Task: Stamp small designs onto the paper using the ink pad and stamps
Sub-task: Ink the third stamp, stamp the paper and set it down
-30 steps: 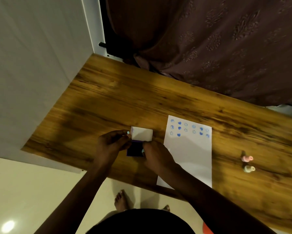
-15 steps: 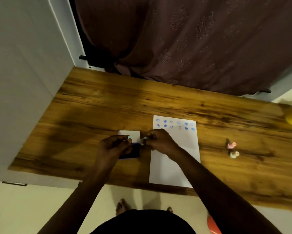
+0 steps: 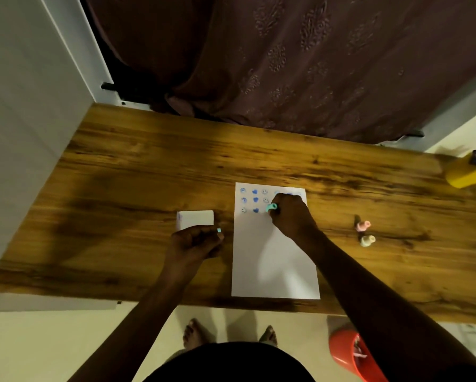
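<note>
A white sheet of paper [image 3: 275, 260] lies on the wooden table [image 3: 137, 172], with rows of small blue prints along its top. My right hand [image 3: 290, 215] grips a small teal stamp [image 3: 272, 208] and holds it down on the paper in the third row of prints. My left hand [image 3: 195, 242] rests over the ink pad, which is hidden beneath it; only the pad's open white lid [image 3: 195, 220] shows above my fingers. A pink stamp [image 3: 363, 225] and a cream stamp [image 3: 367, 240] lie on the table right of the paper.
A yellow holder with pens [image 3: 467, 173] stands at the table's far right. A dark curtain [image 3: 286, 59] hangs behind the table and a white wall panel [image 3: 24, 106] borders its left end. A red bin [image 3: 352, 354] sits on the floor near my feet.
My right hand has left the ink pad and moved right onto the paper with the teal stamp. My left hand has stayed on the pad. The camera has shifted.
</note>
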Tool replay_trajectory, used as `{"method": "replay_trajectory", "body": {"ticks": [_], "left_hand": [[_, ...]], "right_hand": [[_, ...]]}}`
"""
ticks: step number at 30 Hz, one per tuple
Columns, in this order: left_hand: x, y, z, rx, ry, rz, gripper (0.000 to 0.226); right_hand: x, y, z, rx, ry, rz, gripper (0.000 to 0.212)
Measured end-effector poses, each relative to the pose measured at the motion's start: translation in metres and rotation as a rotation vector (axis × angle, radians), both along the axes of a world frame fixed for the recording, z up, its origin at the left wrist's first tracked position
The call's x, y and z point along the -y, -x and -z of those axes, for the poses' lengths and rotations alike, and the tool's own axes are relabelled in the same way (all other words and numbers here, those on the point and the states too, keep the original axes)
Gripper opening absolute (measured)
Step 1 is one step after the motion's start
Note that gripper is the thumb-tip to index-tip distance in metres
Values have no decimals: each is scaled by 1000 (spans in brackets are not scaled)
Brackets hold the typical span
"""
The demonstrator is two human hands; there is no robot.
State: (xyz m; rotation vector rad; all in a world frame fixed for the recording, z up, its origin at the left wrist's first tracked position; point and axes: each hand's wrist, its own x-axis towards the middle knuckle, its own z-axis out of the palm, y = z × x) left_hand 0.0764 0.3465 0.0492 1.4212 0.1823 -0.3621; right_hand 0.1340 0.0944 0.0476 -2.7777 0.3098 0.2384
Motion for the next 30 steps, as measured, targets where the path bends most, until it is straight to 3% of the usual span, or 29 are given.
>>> {"method": "replay_trajectory", "body": {"ticks": [3,9,21,25,30], "left_hand": [[2,-1,1,4,1,1,44],[2,-6,4,-42,6,-41,18],[15,-11,4,-41,-30,-49,15],[19,-9,-3,-4,-53,-38,8],[25,-3,-11,-2,-68,-50,11]], "right_hand": [[-2,-3,3,-13,31,-25,32],[-3,-5,10,-24,79,-47,32],[-17,-18,7,-123,177,-66,37],[-14,-17,4,-94,152,-52,39],[7,-19,3,-86,-20,10,40]]}}
